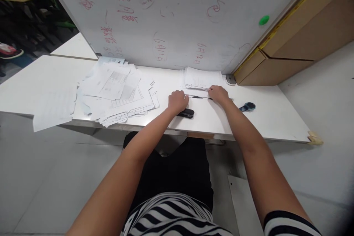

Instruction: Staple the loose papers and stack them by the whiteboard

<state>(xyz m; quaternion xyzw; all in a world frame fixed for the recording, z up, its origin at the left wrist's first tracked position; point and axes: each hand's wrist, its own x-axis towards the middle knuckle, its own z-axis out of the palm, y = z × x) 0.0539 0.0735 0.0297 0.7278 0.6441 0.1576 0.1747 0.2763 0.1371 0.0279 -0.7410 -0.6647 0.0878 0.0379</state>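
Note:
My left hand [177, 101] rests on the white tabletop with its fingers curled closed; whatever may be inside them is hidden. Just below it lies a black stapler [186, 113], partly covered by my wrist. My right hand [219, 94] is also closed, its fingertips at the near edge of a neat paper stack [203, 77]. Between both hands runs a thin, dark, pen-like strip [197, 97], too small to name surely. Right of my right forearm lies a dark wristwatch [247, 106].
A large loose pile of papers [116, 88] spreads on the left, with one sheet [54, 108] overhanging the front edge. A whiteboard [182, 18] with red writing stands behind the table [265, 123]. Cardboard boxes [304, 33] rise at the right.

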